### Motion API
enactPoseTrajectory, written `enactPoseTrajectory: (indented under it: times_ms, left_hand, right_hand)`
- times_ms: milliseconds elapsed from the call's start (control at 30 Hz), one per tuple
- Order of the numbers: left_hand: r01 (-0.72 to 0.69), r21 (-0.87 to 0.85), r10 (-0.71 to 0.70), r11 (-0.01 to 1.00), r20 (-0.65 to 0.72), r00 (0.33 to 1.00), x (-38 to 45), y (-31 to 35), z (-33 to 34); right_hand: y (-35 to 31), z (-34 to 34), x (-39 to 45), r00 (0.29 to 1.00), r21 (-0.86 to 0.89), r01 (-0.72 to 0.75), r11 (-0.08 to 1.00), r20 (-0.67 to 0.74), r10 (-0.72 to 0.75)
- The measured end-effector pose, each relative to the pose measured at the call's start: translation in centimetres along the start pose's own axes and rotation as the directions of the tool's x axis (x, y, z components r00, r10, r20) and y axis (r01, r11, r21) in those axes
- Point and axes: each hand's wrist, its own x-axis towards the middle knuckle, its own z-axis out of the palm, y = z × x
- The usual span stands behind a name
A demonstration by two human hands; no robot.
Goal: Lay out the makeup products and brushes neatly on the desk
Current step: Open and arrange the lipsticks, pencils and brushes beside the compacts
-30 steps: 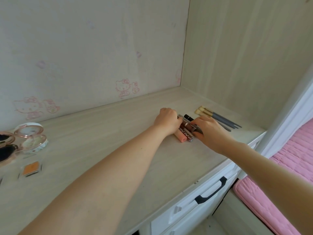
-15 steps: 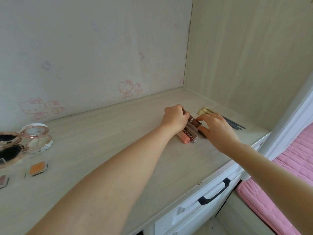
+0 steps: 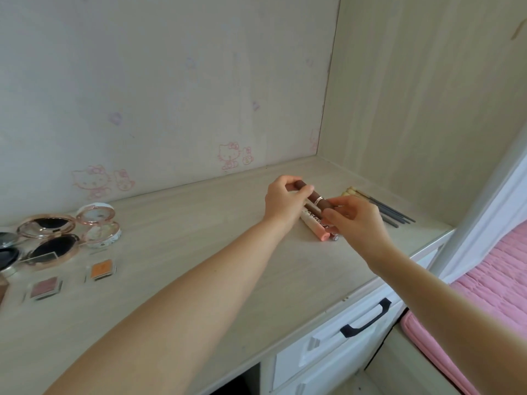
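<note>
While both hands lift one brown cylindrical lipstick tube [image 3: 315, 198], left hand [image 3: 283, 202] pinching one end, right hand [image 3: 355, 220] the other, two more tubes [image 3: 316, 229] lie beneath on the pale wooden desk [image 3: 176, 252]; slim dark-handled brushes [image 3: 390, 213] alongside, count unclear.

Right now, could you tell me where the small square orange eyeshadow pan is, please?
The small square orange eyeshadow pan lies on the left of the pale wood desk, just in front of the round white compact and beside the pink square pan.
</note>
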Motion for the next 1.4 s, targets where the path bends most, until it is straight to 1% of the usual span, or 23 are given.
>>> enactPoseTrajectory:
  times_ms: [67,133,267,400,467,567,667,833,933,1067,1167,1267,1333,1400]
  left_hand:
    - [0.064,-0.182,-0.06,0.981,0.025,0.998,-1.2,0.2,-1.6]
    - [0.115,-0.306,-0.109,0.945,0.039,0.993,-2.6,0.5,-3.6]
    - [0.198,-0.413,-0.18,0.889,0.081,0.98,-5.4,0.5,-8.0]
    - [0.204,-0.382,-0.181,0.901,0.096,0.979,-8.0,0.7,-12.3]
    - [0.204,-0.313,-0.178,0.928,0.11,0.978,-9.1,0.8,-14.5]
    - [0.186,-0.18,-0.164,0.966,0.128,0.978,-10.9,1.1,-18.0]
    - [0.172,-0.109,-0.162,0.979,0.102,0.982,-12.5,1.4,-21.5]
    - [0.193,-0.049,-0.191,0.98,0.044,0.981,-14.7,1.5,-26.2]
    - [0.219,-0.084,-0.216,0.972,0.036,0.976,-15.9,1.1,-28.4]
    - [0.214,-0.173,-0.221,0.962,-0.023,0.975,-17.0,0.3,-30.9]
    - [0.175,-0.267,-0.208,0.948,-0.101,0.973,-17.5,0.0,-32.6]
    - [0.13,-0.345,-0.199,0.93,-0.174,0.964,-18.0,-0.1,-33.8]
    - [0.107,-0.355,-0.189,0.929,-0.203,0.961,-18.2,-0.2,-34.4]
    - [0.106,-0.324,-0.188,0.94,-0.234,0.954,-18.3,-0.4,-35.0]
  right_hand:
    - [-0.6,0.7,-0.8,1.0,0.048,0.017,0.999,-0.003,-0.017]
    - [-1.1,1.6,-1.5,0.999,0.094,0.031,0.995,-0.011,-0.03]
    - [-2.9,3.9,-2.8,0.998,0.136,0.064,0.989,0.0,-0.065]
    - [-5.1,6.8,-4.3,0.994,0.133,0.071,0.988,0.077,-0.082]
    - [-6.1,8.3,-5.1,0.987,0.137,0.079,0.987,0.131,-0.097]
    - [-7.6,10.8,-6.6,0.958,0.133,0.112,0.985,0.248,-0.142]
    - [-8.8,13.6,-8.2,0.92,0.134,0.147,0.98,0.346,-0.185]
    - [-10.1,17.8,-10.5,0.874,0.107,0.2,0.974,0.43,-0.227]
    - [-10.6,19.8,-11.7,0.87,0.094,0.168,0.981,0.454,-0.192]
    - [-10.9,22.0,-13.8,0.868,0.115,0.059,0.992,0.485,-0.108]
    - [-11.2,23.4,-15.5,0.837,0.105,-0.018,0.994,0.546,-0.042]
    - [-11.8,24.5,-16.8,0.791,0.109,-0.064,0.992,0.612,-0.017]
    - [-12.1,25.1,-17.2,0.766,0.103,-0.064,0.993,0.643,-0.017]
    - [-12.3,25.5,-17.4,0.762,0.083,-0.033,0.996,0.647,-0.028]
